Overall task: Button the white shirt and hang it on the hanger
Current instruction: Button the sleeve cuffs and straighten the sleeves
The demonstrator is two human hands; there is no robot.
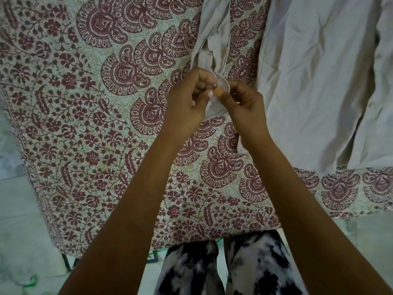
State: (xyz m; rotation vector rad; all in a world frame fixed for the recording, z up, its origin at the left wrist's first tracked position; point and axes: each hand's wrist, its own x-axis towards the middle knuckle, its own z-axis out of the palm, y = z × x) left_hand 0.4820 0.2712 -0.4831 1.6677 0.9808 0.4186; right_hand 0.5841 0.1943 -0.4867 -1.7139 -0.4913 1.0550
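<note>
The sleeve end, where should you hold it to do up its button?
Pinch the cuff at its two open edges, one hand on each side, as the left hand and right hand do now. The sleeve lies flat on the bedspread with that end nearest, so come from the near side.

You are looking at a dim, flat picture with a cool greenish cast and no clear light source. Your forearms read dark and underexposed, and the white shirt (pixel 319 81) comes out dull grey without glare. Shadows are soft; only faint ones sit in the shirt's creases. The patterned cloth (pixel 85 124) is fairly sharp at centre, but wide-angle distortion bends its near edge and left edge, and the corners look smeared and soft.
</note>
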